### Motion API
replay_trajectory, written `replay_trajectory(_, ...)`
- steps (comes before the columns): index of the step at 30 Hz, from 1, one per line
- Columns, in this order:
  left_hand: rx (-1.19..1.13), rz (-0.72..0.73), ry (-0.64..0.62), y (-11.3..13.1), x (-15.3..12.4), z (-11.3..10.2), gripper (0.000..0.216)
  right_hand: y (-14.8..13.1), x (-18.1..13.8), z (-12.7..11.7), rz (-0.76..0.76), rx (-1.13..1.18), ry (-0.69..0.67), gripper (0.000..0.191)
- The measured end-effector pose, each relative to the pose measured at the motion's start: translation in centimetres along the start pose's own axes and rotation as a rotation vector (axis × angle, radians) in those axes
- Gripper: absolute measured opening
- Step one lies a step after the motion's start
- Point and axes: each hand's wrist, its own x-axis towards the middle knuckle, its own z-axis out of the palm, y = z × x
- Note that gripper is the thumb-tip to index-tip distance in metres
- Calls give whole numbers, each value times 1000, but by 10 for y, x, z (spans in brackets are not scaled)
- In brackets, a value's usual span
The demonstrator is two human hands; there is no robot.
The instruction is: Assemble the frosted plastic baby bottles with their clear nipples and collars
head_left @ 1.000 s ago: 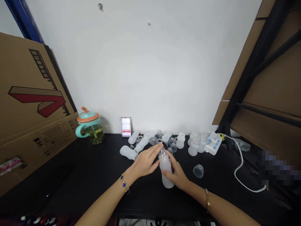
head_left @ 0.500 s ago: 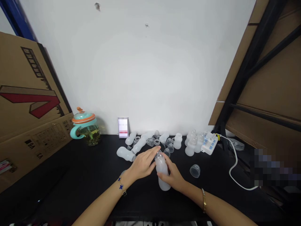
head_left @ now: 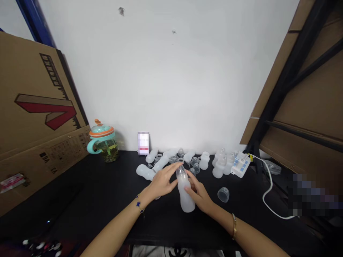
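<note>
A frosted white baby bottle (head_left: 187,200) stands almost upright on the black table in front of me, a clear dome cap (head_left: 180,171) over its top. My right hand (head_left: 198,194) is wrapped round the bottle's upper side from the right. Flat, stretched fingers of my left hand (head_left: 164,180) reach over the cap and touch its top; the left thumb points at the bottle's neck. Behind lie several loose bottles, among them a tipped bottle (head_left: 144,172), with clear caps and rings. A lone clear cap (head_left: 223,194) rests right of my right hand.
Several assembled bottles (head_left: 219,170) stand at the back right, beside a white power strip (head_left: 240,165) with a white cable (head_left: 269,192). A teal-lidded jug (head_left: 105,146) and a lit phone (head_left: 143,143) stand along the wall. Cardboard boxes (head_left: 26,142) border the left side.
The camera view has shifted slightly, so the scene sits a little further right. My hands remain at the bottle; the left fingers still lie over the cap and the right hand still holds the body.
</note>
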Motion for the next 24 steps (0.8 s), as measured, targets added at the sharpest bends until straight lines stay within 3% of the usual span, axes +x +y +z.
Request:
replay_trajectory(4, -12, -12, -30, 3, 3, -6, 75, -8, 4, -11, -30, -50, 48, 47)
replay_trajectory(11, 32, -6, -92, 3, 0, 0, 79, -4, 8, -21, -137, -297, 23, 55)
replay_trajectory(16, 56, 23, -107, 2, -1, 2, 83, -6, 9, -32, -318, -521, -15, 58)
replay_trajectory(24, 72, 96, -120, 2, -2, 7, 79, -15, 11, -43, -443, -690, -77, 65)
